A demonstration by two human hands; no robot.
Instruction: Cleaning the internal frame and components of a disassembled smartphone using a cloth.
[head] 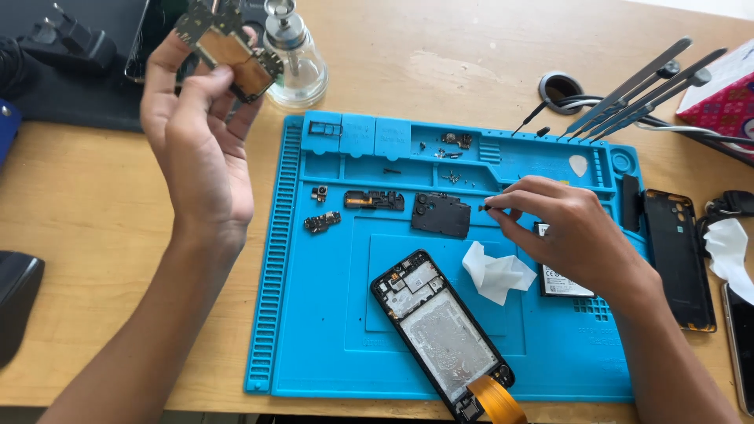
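Observation:
My left hand (200,133) is raised above the table's far left and grips a small phone circuit board (228,43) by its edge. My right hand (569,228) rests over the blue silicone repair mat (314,345), its thumb and forefinger pinched on a tiny dark part (484,208) beside a black plastic cover piece (441,213). An opened phone frame (440,334) with an orange flex cable (496,399) lies on the mat in front of me. A crumpled white tissue (495,273) sits next to my right hand, and a phone battery (561,284) is partly hidden under it.
Small camera and connector parts (373,199) and loose screws (449,155) lie in the mat's upper area. A glass dispenser bottle (292,59) stands behind my left hand. Metal tweezers (644,90), a black back cover (679,259) and a pink tissue box (726,98) are at the right.

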